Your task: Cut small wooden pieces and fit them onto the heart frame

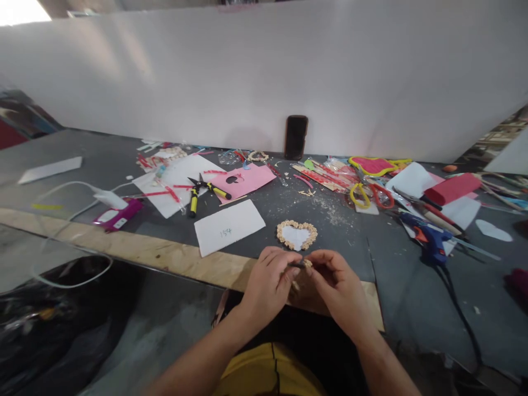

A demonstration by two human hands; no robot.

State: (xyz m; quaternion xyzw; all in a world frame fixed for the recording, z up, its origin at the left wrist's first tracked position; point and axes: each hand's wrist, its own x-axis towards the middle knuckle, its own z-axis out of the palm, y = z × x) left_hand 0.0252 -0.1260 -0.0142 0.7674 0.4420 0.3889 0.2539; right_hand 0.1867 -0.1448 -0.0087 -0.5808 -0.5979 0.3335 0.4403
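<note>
My left hand [269, 279] is closed in a pinch on a small dark thin piece [296, 264]. Facing it, my right hand [342, 294] pinches a small tan knobbly piece [308, 264] at the end of the dark one. Both hands are close together over the table's front edge, fingertips nearly meeting. Just beyond them lies a heart [296, 236] with a white middle and a rim of tan knobbly bits. Left of the heart is a white card [229, 226] with handwriting on it. Below my fingers another tan bit shows partly, too blurred to name.
Black-and-yellow pliers [202, 192] lie by pink paper [247, 180]. A phone [296, 136] leans on the white board. To the right are scissors [381, 196], red felt [451, 190] and a blue glue gun [433, 236] with its cord. A purple device [119, 214] with a white cable sits left.
</note>
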